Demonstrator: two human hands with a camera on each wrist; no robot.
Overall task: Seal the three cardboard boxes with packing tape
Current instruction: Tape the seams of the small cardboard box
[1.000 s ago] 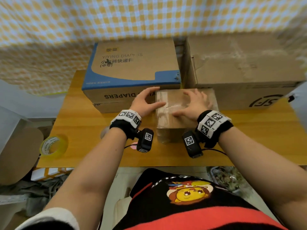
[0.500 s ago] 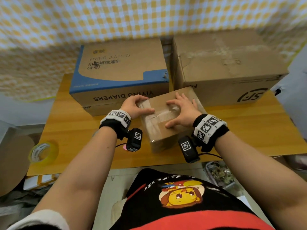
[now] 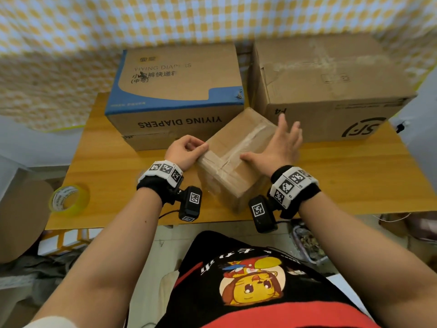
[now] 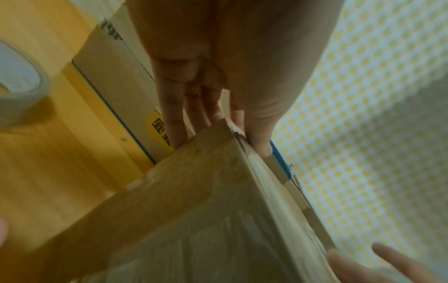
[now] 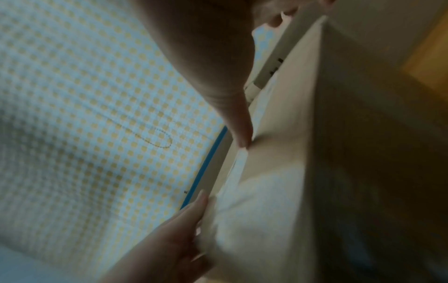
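Observation:
A small brown box (image 3: 227,147) with clear tape over its top seam sits skewed at the middle of the table, its far end toward the back right. My left hand (image 3: 186,151) grips its near-left corner, thumb on the top edge and fingers (image 4: 169,114) down the side of the small box (image 4: 194,210). My right hand (image 3: 279,147) lies flat on the box's right half with fingers spread and the thumb (image 5: 237,124) pressing the small box's (image 5: 290,153) taped top. A blue-and-brown diaper box (image 3: 177,91) and a large brown box (image 3: 331,86) stand behind.
A yellow roll of packing tape (image 3: 68,201) lies at the wooden table's (image 3: 354,181) front left corner. The two large boxes fill the back of the table against a checked cloth wall. Bare tabletop shows to the right of the small box.
The small box has been turned clockwise, so it now sits diagonally. My right hand slid toward the box's far right with fingers spread. My left hand shifted to the near-left corner.

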